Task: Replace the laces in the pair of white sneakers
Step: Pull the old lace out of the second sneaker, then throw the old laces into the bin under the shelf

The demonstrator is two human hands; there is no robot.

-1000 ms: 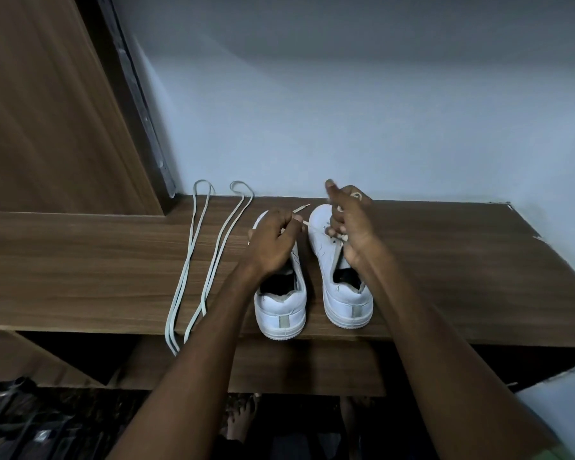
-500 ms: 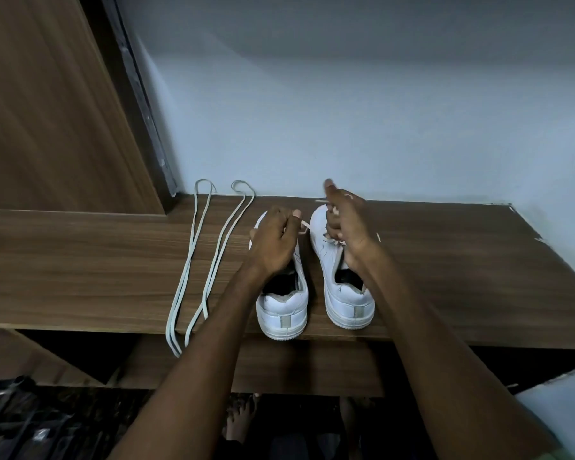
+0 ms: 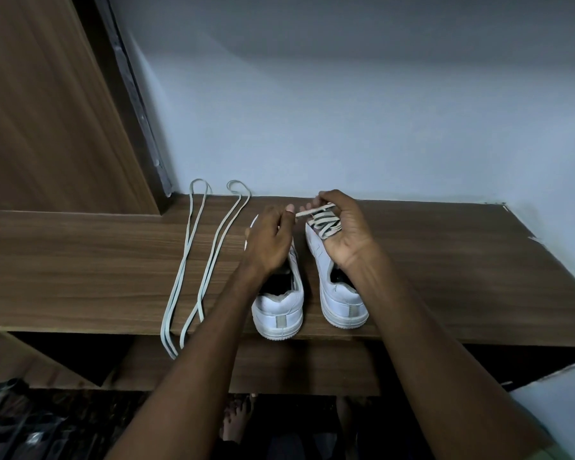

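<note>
Dim, bluish light; wide-angle bending at edges.

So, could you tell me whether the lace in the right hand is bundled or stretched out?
Bundled: the lace is looped around the right hand's fingers.

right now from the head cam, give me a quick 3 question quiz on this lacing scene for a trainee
1. True or false: the two spare laces lie to the left of the sneakers on the wooden shelf.
2. Which hand has a lace wound in loops round its fingers? A) left hand B) right hand
3. Fill in: the heels of the left sneaker and right sneaker point ___ the camera.

Key
1. True.
2. B; the left hand pinches the lace's free end.
3. Toward.
</note>
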